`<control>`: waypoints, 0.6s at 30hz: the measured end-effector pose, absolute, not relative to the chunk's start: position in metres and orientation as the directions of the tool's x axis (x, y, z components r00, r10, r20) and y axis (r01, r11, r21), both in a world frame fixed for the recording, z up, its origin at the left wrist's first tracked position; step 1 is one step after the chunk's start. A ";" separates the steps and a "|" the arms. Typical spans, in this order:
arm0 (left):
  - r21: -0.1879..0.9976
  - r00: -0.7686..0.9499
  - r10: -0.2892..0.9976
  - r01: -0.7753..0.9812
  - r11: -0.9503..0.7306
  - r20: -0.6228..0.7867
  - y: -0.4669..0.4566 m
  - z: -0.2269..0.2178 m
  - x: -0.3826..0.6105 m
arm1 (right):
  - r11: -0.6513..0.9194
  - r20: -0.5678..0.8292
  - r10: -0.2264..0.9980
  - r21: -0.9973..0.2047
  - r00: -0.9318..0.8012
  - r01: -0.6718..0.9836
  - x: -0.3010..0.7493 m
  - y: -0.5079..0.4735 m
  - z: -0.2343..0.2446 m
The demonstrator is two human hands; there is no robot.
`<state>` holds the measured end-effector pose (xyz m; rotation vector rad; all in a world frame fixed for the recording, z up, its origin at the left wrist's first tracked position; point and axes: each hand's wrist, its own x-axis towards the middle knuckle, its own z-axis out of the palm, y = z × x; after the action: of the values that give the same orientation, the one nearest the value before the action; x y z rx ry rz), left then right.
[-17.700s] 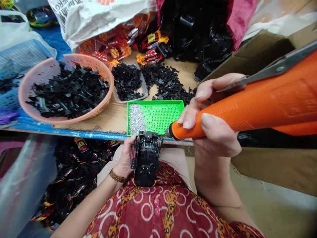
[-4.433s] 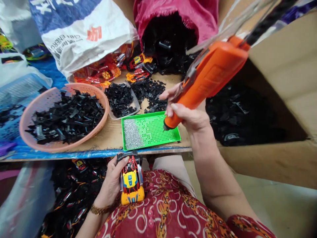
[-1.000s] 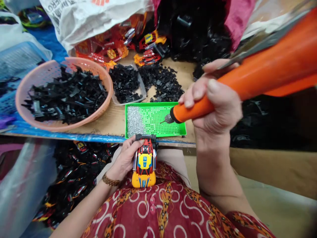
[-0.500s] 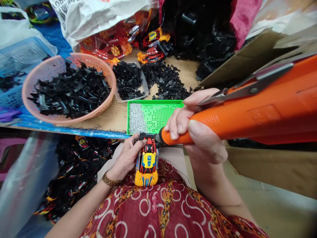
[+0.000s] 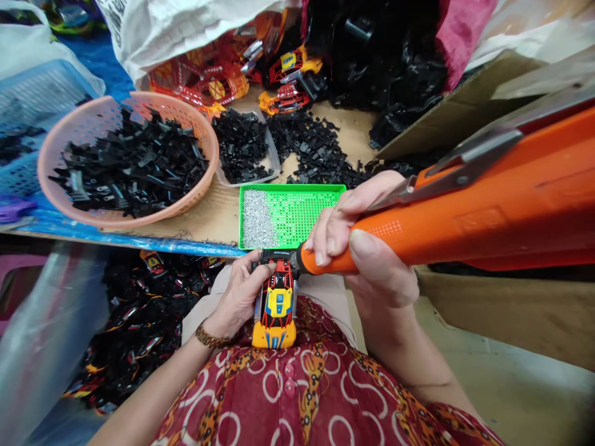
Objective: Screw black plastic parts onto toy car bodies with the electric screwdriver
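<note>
My left hand grips a toy car by its far left end, just above my lap. The car has a yellow hood and roof, red frame bars and a black bumper part at the far end. My right hand is wrapped round an orange electric screwdriver with a metal lever on top. Its tip meets the car's far right side; the bit's contact is partly hidden. Just beyond the car, a green perforated tray holds many small silver screws at its left side.
A pink basket of black plastic parts stands left on the bench. Behind the tray lie a clear container and loose black parts. Red and orange car bodies spill from a white bag. Finished-looking cars pile below left; cardboard stands right.
The screwdriver and my right hand have shifted slightly left and tilted a little. The car and my left hand stay almost in place; the view has moved slightly.
</note>
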<state>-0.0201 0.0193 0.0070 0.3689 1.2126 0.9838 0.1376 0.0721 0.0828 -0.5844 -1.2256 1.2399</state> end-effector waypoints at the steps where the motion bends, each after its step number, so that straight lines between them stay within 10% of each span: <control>1: 0.717 0.019 0.797 -0.422 0.555 -0.604 0.019 0.007 -0.020 | 0.298 0.374 0.918 -0.870 -0.132 -0.392 0.137 0.072 0.084; 18: 0.742 0.047 0.822 -0.403 0.536 -0.568 0.025 0.000 -0.026 | 0.499 0.485 0.866 -0.825 0.121 -0.265 0.162 0.112 0.103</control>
<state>-0.0258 0.0248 0.0004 0.4387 1.1868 0.9813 0.1625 0.1123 0.1033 -0.6434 -1.1662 0.9147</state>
